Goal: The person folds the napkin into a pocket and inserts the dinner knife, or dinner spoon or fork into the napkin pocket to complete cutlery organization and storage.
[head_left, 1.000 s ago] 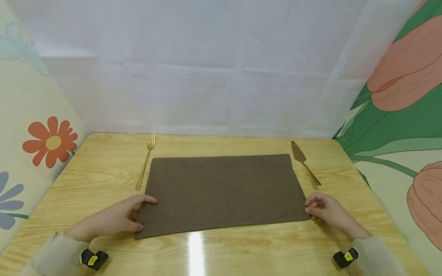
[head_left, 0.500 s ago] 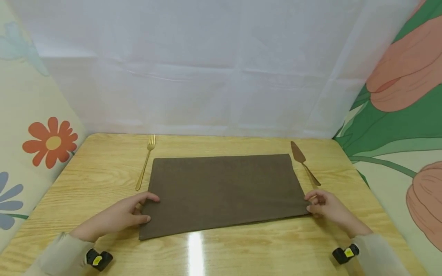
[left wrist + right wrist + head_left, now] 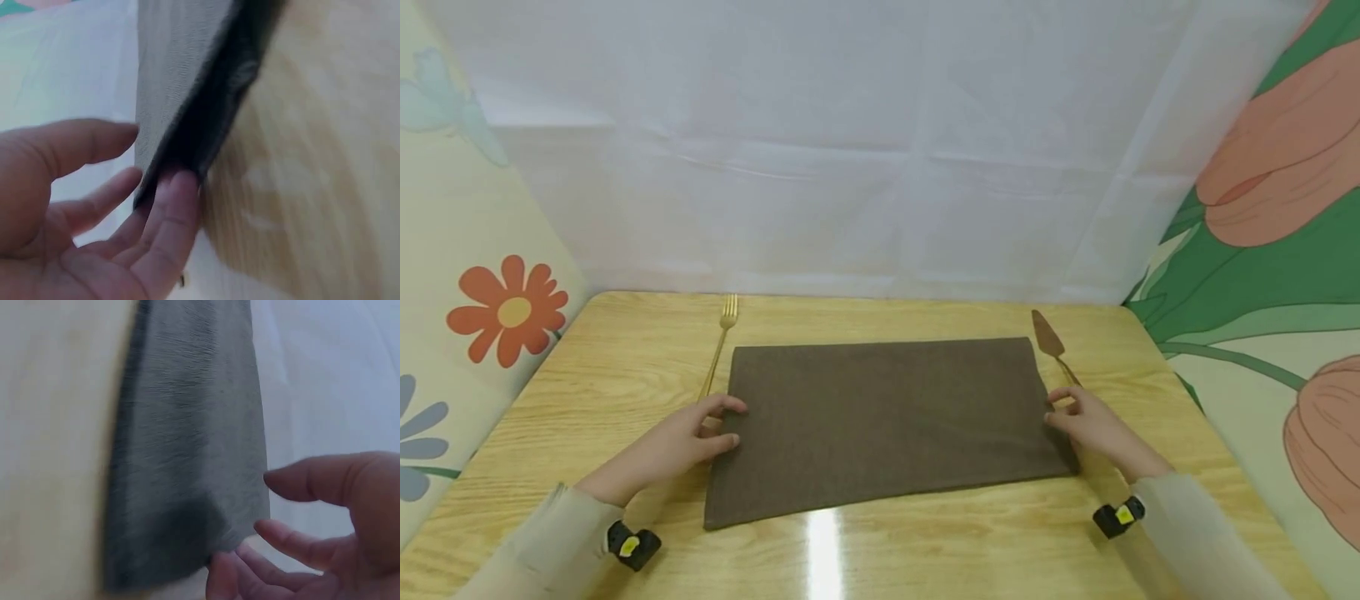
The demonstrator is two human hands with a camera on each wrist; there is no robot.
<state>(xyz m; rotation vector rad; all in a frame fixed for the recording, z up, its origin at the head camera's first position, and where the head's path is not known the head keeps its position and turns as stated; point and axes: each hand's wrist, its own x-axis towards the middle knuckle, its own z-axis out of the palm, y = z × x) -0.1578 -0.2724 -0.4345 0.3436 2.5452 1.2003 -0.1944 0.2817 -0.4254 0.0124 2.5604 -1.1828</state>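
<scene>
With thumbs parted from loose fingers and neither gripping, the left hand (image 3: 683,437) has fingertips inside the folded edge of the brown cloth (image 3: 887,417) and the right hand (image 3: 1093,425) touches its opposite edge, the cloth lying on the wooden table (image 3: 602,367) between a fork (image 3: 720,342) and a cake server (image 3: 1048,333).

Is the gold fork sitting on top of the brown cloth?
No, the gold fork lies on the wooden table, just beyond the left edge of the brown cloth.
</scene>
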